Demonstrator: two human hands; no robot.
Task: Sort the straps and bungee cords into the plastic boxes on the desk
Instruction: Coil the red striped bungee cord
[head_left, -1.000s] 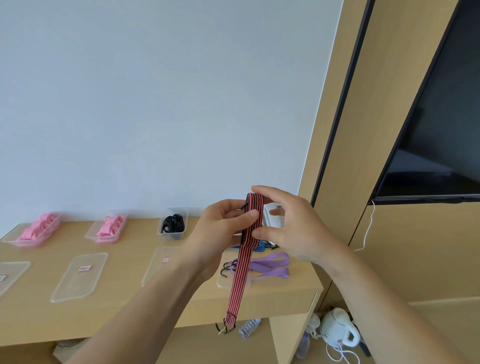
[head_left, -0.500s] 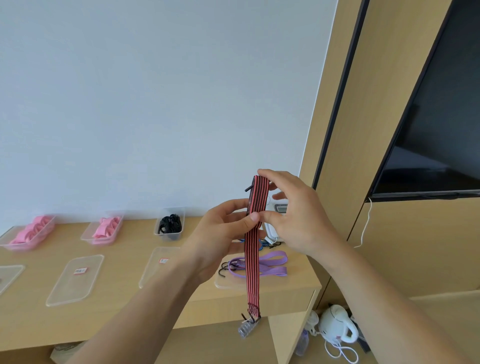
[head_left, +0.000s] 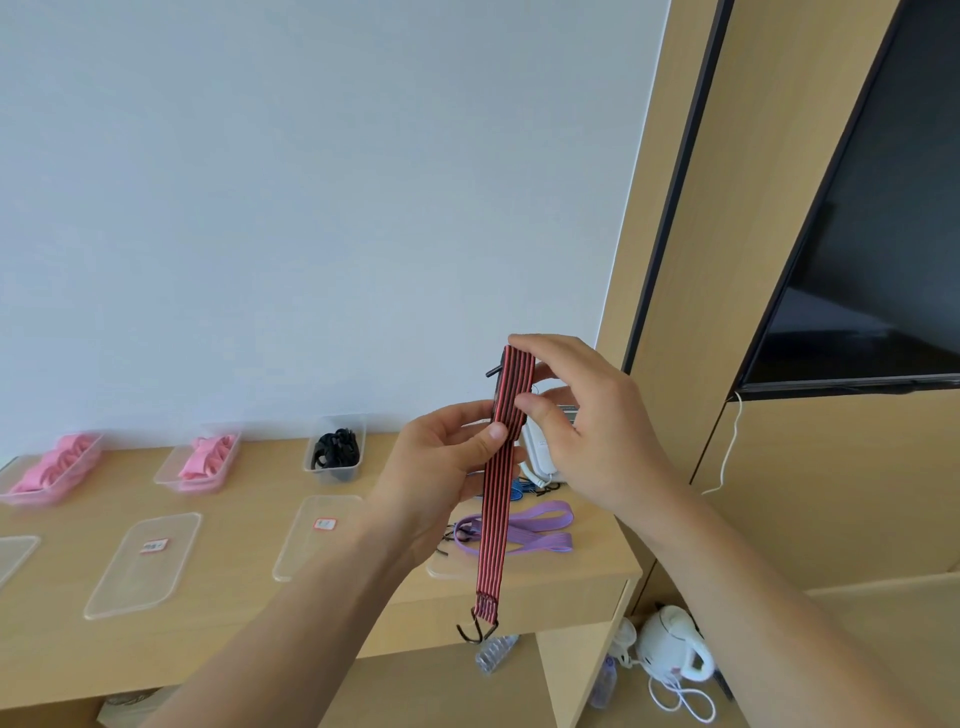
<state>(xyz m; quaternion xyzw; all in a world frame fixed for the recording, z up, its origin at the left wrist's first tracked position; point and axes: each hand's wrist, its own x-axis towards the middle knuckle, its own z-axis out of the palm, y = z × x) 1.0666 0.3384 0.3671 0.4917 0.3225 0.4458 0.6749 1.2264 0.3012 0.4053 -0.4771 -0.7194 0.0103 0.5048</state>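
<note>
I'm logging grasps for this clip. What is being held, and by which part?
The red-and-black striped bungee cord, by its upper end: the left hand pinches it lower, the right hand pinches the top. Its hooked lower end hangs free.

Bare left hand (head_left: 441, 467), bare right hand (head_left: 587, 431), bare forearms (head_left: 291, 623), short thumbnails (head_left: 497, 432).

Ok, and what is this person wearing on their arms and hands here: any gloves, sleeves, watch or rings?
Nothing that shows. The left hand and right hand are bare, with no gloves and no rings in view. Neither wrist has a watch or band. The left forearm and right forearm are uncovered down to the picture's edge, so no sleeve appears. The thumbnails look short and unpainted.
</note>
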